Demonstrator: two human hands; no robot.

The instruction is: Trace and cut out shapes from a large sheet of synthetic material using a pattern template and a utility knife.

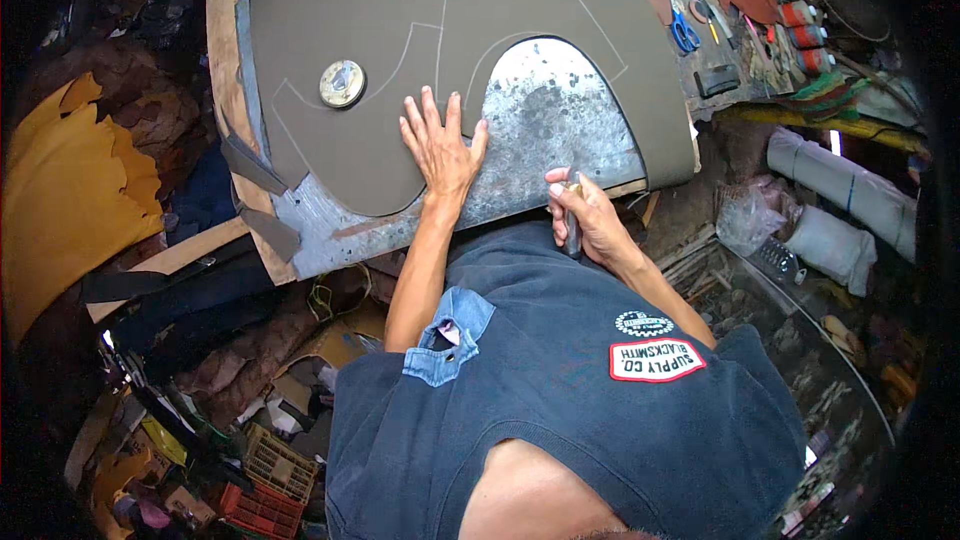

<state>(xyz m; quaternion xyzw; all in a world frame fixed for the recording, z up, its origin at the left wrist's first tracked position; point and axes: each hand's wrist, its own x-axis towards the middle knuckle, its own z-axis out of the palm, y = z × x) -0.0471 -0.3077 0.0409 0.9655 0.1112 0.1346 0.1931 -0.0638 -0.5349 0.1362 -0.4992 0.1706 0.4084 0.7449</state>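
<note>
My left hand point(441, 148) lies flat with fingers spread on a grey-brown sheet point(360, 0). White curved outlines are drawn on that sheet, and rounded pieces have been cut out along its near side. Through the cut-out, the stained bare metal top point(555, 110) of the worktable shows. Close to the table's near edge, my right hand point(592, 218) is closed around a short grey hand tool point(573, 230); its exact kind is hard to make out. A round flat weight-like disc point(342, 84) rests on the sheet, left of my left hand.
At the far right lie blue-handled scissors point(684, 32), small bottles point(808, 36) and other hand tools. Wrapped rolls point(840, 180) stand to the right. A yellow hide-like sheet point(80, 210) hangs at the left. Below it are crates point(262, 508) and scraps.
</note>
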